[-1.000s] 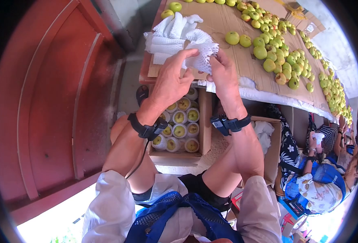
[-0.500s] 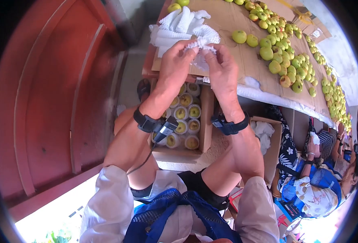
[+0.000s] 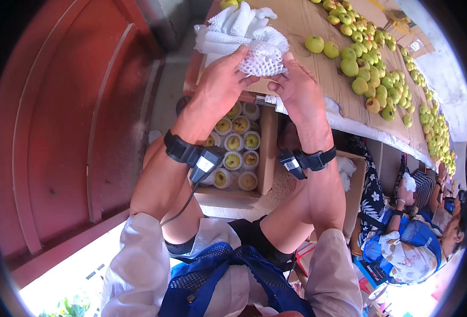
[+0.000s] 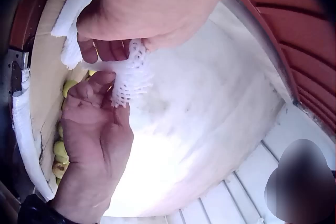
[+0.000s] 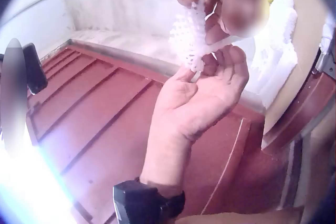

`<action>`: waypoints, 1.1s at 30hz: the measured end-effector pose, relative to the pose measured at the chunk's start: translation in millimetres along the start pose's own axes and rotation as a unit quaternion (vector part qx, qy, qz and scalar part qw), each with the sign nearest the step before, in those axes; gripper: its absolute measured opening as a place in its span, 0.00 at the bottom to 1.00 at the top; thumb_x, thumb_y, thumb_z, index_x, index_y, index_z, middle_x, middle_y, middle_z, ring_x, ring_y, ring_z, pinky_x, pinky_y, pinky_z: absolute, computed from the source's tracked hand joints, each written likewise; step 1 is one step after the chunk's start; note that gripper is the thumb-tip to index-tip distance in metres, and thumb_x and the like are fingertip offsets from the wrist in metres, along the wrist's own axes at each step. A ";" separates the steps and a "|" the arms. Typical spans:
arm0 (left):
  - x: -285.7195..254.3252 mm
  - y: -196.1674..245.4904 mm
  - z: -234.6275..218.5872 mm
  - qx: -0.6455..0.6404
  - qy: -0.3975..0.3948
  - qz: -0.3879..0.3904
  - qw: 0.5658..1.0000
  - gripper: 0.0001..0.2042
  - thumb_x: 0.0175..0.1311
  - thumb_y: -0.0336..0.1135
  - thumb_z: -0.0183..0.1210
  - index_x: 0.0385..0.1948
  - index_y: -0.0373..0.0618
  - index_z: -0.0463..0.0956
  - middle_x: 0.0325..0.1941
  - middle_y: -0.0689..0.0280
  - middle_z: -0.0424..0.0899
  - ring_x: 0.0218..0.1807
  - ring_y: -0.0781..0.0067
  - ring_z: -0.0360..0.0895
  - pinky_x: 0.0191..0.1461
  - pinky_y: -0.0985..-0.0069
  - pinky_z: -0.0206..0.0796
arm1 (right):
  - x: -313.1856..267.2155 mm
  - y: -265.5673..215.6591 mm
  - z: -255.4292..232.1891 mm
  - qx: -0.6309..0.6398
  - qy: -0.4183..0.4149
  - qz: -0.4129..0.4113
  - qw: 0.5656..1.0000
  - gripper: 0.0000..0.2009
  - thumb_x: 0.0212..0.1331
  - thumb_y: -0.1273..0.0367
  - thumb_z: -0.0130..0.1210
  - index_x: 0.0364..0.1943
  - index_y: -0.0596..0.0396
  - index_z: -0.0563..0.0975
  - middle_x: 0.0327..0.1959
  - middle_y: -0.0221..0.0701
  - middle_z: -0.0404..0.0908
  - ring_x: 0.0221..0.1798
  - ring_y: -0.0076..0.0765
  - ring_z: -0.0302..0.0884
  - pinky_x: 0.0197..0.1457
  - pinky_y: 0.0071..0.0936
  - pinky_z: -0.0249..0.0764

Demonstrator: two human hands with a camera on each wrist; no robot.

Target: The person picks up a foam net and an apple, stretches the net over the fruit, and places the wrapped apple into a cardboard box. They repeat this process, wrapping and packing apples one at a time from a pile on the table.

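A white foam fruit net (image 3: 262,61) is spread into a cup shape above the table's near edge. My left hand (image 3: 218,83) pinches its left side, thumb on top at the rim. Its right side is pinched by my right hand (image 3: 303,87), fingers curled underneath. In the left wrist view, the net's lattice (image 4: 131,79) stretches between both hands' fingertips; the right wrist view shows the net (image 5: 189,35) side-on, with no fruit visible in it. Just behind lies a pile of similar foam nets (image 3: 233,34) on the cardboard-covered table (image 3: 289,24).
Loose green apples (image 3: 371,79) cover the table to the right. Below my hands stands an open cardboard box (image 3: 267,158) with netted apples (image 3: 233,142). A red door (image 3: 59,132) is at left; another person (image 3: 408,243) sits at right beyond a second box (image 3: 353,190).
The net was stretched between my hands, then gathered into a bunched ring, and now is spread into a cup. My hands have moved slightly apart since the bunching.
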State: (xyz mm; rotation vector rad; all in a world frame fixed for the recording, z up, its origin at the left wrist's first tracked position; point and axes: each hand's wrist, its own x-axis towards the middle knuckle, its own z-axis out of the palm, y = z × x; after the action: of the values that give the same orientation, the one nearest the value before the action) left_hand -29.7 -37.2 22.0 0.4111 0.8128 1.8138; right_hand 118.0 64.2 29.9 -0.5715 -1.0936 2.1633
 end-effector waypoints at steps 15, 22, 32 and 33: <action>-4.2 -0.2 8.5 0.225 0.018 0.026 0.974 0.16 0.71 0.31 0.58 0.57 0.39 0.76 0.55 0.64 0.82 0.54 0.72 0.78 0.58 0.70 0.72 | 9.7 -6.0 -15.1 0.131 -0.053 0.017 0.990 0.18 0.79 0.60 0.42 0.60 0.60 0.71 0.59 0.36 0.77 0.62 0.37 0.74 0.68 0.39 0.69; 4.3 -2.9 -1.7 -0.020 -0.051 -0.027 0.998 0.14 0.73 0.34 0.58 0.57 0.43 0.76 0.54 0.66 0.81 0.54 0.73 0.76 0.55 0.70 0.70 | 7.1 -5.5 -12.9 0.156 -0.048 0.027 0.986 0.19 0.79 0.61 0.42 0.63 0.58 0.70 0.61 0.35 0.76 0.63 0.36 0.73 0.69 0.39 0.68; 5.8 -8.7 -1.0 -0.020 -0.005 -0.028 0.999 0.16 0.74 0.38 0.56 0.57 0.42 0.75 0.51 0.67 0.80 0.51 0.75 0.73 0.49 0.73 0.66 | 8.1 -3.1 -11.6 0.107 -0.035 0.048 0.993 0.18 0.79 0.62 0.42 0.64 0.56 0.70 0.60 0.31 0.77 0.61 0.34 0.75 0.63 0.36 0.72; 6.2 -9.4 -1.7 -0.029 -0.014 -0.038 0.999 0.16 0.74 0.38 0.56 0.57 0.42 0.75 0.51 0.68 0.80 0.50 0.75 0.73 0.48 0.74 0.65 | 7.3 -1.9 -10.5 0.106 -0.031 0.050 0.993 0.18 0.79 0.62 0.42 0.64 0.56 0.70 0.59 0.31 0.78 0.59 0.33 0.76 0.60 0.35 0.73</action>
State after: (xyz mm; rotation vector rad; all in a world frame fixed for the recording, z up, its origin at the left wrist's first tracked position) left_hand -26.7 -30.1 13.6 0.3611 0.7453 1.7528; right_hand 120.1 75.9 25.0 -0.4731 -0.8691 2.3620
